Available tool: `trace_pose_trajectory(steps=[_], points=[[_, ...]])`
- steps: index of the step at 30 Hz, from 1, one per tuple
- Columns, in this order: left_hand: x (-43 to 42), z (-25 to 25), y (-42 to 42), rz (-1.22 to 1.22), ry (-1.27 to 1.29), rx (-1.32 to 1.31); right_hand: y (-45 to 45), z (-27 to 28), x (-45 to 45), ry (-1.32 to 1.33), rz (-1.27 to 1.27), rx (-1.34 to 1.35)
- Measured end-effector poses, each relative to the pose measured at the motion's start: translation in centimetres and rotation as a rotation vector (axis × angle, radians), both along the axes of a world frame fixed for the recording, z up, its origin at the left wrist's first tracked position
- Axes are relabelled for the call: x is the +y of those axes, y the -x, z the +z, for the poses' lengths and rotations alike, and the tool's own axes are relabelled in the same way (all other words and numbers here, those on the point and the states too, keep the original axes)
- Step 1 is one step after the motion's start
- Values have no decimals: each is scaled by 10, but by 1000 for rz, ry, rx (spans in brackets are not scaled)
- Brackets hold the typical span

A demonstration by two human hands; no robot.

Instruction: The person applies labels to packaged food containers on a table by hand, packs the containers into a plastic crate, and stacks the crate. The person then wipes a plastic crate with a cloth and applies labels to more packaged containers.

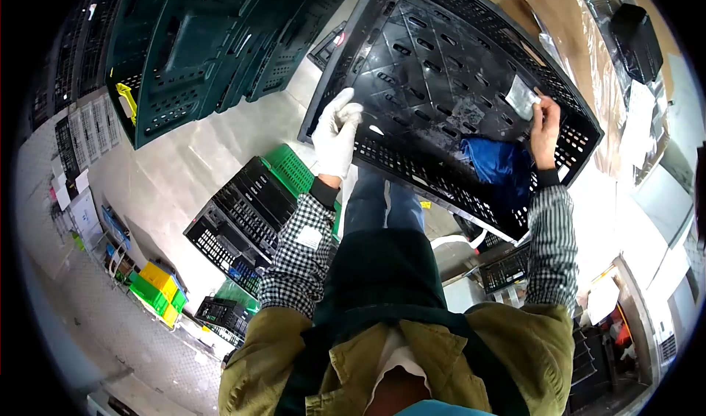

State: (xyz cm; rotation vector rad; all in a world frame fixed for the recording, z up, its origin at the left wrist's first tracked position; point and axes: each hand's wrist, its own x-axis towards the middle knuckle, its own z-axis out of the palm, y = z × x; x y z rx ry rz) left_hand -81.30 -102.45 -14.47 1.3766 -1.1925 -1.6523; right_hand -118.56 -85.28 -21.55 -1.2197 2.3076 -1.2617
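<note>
A large black perforated crate (412,70) is tilted in front of me. My left hand (337,133), in a white glove, is at its near left rim, fingers curled by the edge. My bare right hand (545,130) reaches over the right side, its fingers pinching a small pale, crumpled sheet (521,97) against the crate. A dark blue cloth or bag (498,167) lies in the crate's near right corner, just left of my right wrist.
Tall dark green crates (198,55) stand at the upper left. Stacked black crates (246,210) with a green one (288,167) are at lower left. Yellow and green bins (158,287) lie farther off. Plastic-wrapped cardboard (581,41) is at upper right.
</note>
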Motion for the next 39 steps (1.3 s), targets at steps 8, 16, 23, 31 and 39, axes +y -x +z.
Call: trace_pose_trajectory(steps=[8,16,23,31,39], points=[[31,34,71,17,-712,455,-157,98,-41,51,205,-1050],[57,34,77,-127,-557,352,-176,94,-49,80,48,-521],[53,45,73,4,-430,250,-157,97,-19,31,-246,-794],[94,65,89,-209,-640,318,-199,123,-13,82,-247,-823],[104,39,67,-263,-146,-79,-200,115,13,33,117,-961]])
